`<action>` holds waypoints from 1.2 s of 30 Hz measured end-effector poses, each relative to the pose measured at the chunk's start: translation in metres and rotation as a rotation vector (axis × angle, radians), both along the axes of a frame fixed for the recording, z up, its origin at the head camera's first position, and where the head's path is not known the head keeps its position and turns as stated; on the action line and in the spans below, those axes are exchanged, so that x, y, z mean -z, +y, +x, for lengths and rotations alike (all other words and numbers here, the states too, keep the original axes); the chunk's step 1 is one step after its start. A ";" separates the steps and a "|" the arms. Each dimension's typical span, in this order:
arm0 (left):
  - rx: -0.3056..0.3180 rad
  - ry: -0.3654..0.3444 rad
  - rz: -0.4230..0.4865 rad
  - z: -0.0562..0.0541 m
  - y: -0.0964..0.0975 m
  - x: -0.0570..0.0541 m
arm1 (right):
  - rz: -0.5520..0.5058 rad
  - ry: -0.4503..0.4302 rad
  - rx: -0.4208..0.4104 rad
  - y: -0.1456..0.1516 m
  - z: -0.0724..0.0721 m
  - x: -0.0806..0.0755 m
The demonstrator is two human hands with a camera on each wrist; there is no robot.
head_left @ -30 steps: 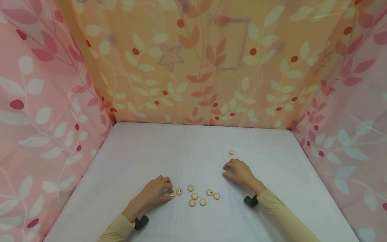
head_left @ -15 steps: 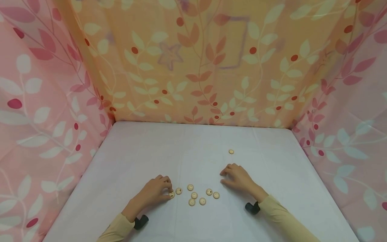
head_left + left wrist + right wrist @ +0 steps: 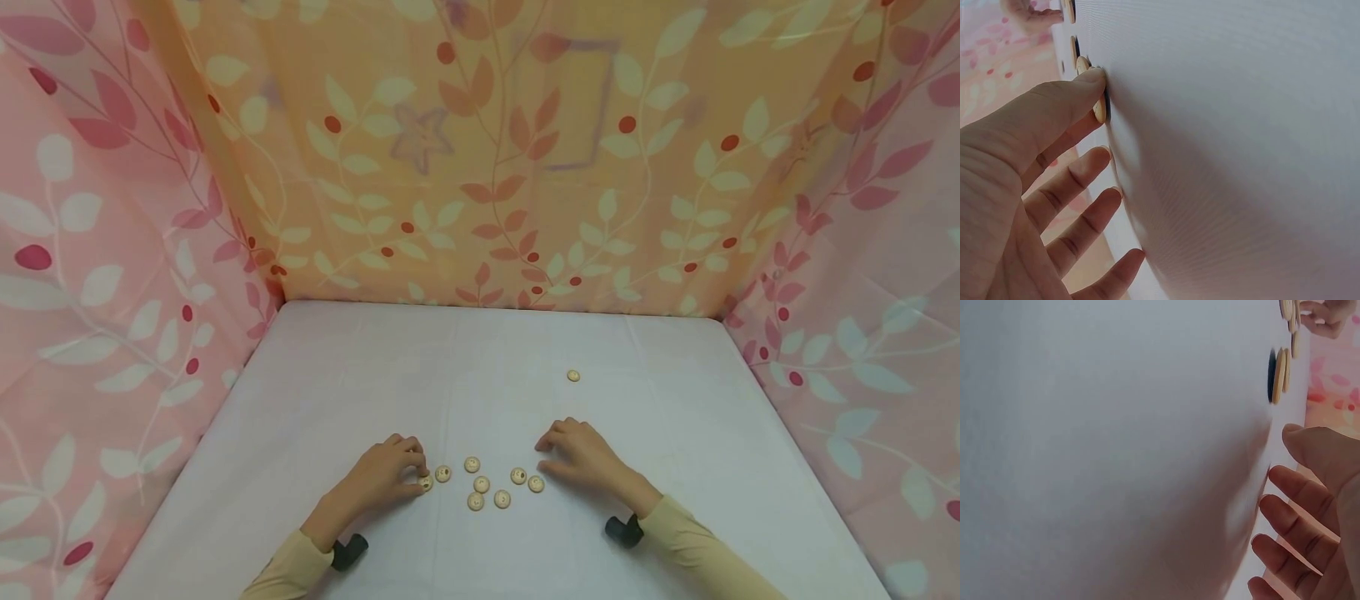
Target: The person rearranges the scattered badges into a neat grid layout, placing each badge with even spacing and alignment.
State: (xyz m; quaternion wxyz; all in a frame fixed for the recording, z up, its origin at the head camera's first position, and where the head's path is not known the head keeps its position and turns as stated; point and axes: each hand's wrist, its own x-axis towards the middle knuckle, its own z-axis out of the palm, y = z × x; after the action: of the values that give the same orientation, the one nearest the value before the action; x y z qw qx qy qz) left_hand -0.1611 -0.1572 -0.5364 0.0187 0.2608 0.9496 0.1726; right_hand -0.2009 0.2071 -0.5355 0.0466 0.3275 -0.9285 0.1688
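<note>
Small round wooden discs with dark markings lie on the white table. My left hand point(image 3: 386, 471) pinches the leftmost disc point(image 3: 427, 483) between thumb and index finger, low at the tabletop. In the left wrist view this disc point(image 3: 1100, 109) stands out under the thumb tip, while the other fingers are spread. Just right of it lies a second disc point(image 3: 443, 474). My right hand point(image 3: 585, 457) hovers beside the rightmost disc of the group point(image 3: 536, 484), thumb and fingers parted with nothing between them. The right wrist view has a disc point(image 3: 1279, 376) beyond the thumb tip.
Between the hands are several more discs point(image 3: 482, 484), and a lone disc point(image 3: 573, 376) lies farther back, beyond the right hand. Patterned cloth point(image 3: 495, 167) walls the white table point(image 3: 375, 358) at the back and both sides. A dark wrist camera point(image 3: 624, 531) hangs under the right wrist.
My right hand has drawn back from the lone disc and moved left and nearer, toward the group's right end. The left hand keeps its pinch in place.
</note>
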 end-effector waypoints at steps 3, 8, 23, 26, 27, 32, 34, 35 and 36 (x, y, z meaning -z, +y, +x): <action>-0.004 0.000 0.006 0.000 0.000 0.000 | -0.008 0.007 -0.032 -0.002 0.004 -0.001; -0.004 -0.002 0.012 0.001 0.000 -0.001 | 0.007 0.007 -0.056 -0.005 0.010 -0.002; -0.006 0.006 0.019 0.003 0.001 -0.002 | 0.029 -0.038 -0.049 -0.011 0.022 -0.007; -0.007 0.004 0.020 0.003 0.001 -0.002 | 0.045 -0.027 -0.061 -0.011 0.023 -0.007; -0.006 0.004 0.022 0.003 0.001 -0.002 | 0.050 -0.023 -0.064 -0.011 0.023 -0.007; -0.004 0.004 0.028 0.003 0.001 -0.002 | 0.067 -0.013 -0.069 -0.011 0.023 -0.006; -0.004 0.005 0.027 0.003 0.001 -0.001 | 0.064 -0.012 -0.073 -0.010 0.024 -0.006; -0.004 0.007 0.025 0.003 0.000 -0.001 | 0.063 -0.009 -0.076 -0.010 0.024 -0.006; -0.003 0.007 0.025 0.003 0.000 -0.001 | 0.062 -0.006 -0.078 -0.010 0.024 -0.006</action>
State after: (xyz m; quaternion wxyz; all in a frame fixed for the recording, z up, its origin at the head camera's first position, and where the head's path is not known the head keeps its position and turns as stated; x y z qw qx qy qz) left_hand -0.1586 -0.1570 -0.5356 0.0118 0.2600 0.9479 0.1836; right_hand -0.1769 0.1970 -0.5298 0.0272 0.3641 -0.9200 0.1424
